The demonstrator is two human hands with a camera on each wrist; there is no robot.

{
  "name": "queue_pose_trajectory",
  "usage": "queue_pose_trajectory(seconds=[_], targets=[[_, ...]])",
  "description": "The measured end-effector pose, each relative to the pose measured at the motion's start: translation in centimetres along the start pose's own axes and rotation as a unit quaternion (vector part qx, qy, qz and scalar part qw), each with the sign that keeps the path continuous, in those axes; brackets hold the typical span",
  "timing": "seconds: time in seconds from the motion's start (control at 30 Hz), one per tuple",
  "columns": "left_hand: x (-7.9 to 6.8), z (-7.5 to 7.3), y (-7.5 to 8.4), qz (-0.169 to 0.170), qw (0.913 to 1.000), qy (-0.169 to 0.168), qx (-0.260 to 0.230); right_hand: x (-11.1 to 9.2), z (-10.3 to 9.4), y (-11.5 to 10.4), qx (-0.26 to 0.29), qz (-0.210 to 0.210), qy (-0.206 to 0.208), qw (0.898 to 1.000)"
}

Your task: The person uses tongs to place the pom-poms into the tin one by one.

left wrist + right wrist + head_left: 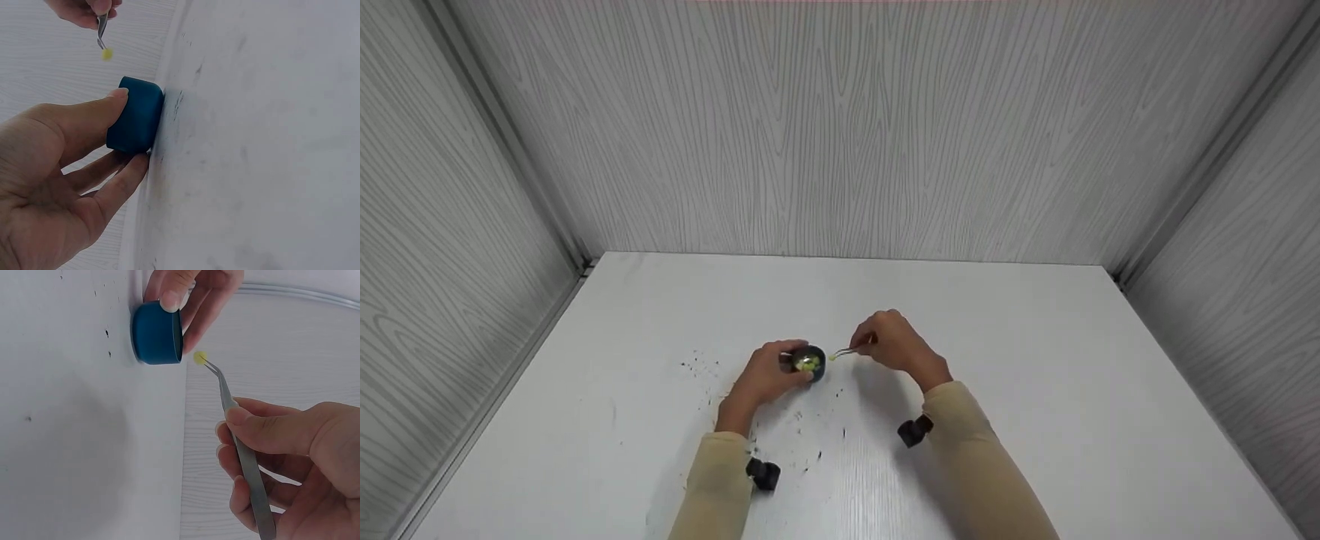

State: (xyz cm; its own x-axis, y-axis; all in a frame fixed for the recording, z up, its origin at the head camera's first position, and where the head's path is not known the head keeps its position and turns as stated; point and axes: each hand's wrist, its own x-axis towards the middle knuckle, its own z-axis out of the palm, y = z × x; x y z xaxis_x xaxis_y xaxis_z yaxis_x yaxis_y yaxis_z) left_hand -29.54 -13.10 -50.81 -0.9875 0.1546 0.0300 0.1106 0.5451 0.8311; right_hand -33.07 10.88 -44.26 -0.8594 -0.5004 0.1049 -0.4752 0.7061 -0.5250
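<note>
A small blue cup [157,334] stands on the white table, with yellow-green bits showing inside it in the head view. My left hand [769,373] holds the cup by its sides, thumb on the near side and fingers round the far side. In my right hand [891,341] are metal tweezers [247,464] with a bent tip, pinched between thumb and fingers. A small round yellow bead [199,357] sits at the tweezer tips, just beyond the cup's rim and apart from it. In the left wrist view the yellow bead [107,54] hangs above the cup [135,115].
The white tabletop [1020,360] carries dark scuffs and specks around the left forearm. Grey wood-grain panels [840,127] rise behind the table and at both sides. A black wrist camera [763,474] sits on the left sleeve, another black camera [915,431] on the right.
</note>
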Motion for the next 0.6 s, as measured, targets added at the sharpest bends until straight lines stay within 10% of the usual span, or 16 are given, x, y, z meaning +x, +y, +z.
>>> queue_pose_trajectory(seconds=[0.6], targets=[[0.0, 0.0, 0.0, -0.003, 1.0000, -0.005, -0.002, 1.7, 0.8, -1.7, -0.018, -0.029, -0.012, 0.999]])
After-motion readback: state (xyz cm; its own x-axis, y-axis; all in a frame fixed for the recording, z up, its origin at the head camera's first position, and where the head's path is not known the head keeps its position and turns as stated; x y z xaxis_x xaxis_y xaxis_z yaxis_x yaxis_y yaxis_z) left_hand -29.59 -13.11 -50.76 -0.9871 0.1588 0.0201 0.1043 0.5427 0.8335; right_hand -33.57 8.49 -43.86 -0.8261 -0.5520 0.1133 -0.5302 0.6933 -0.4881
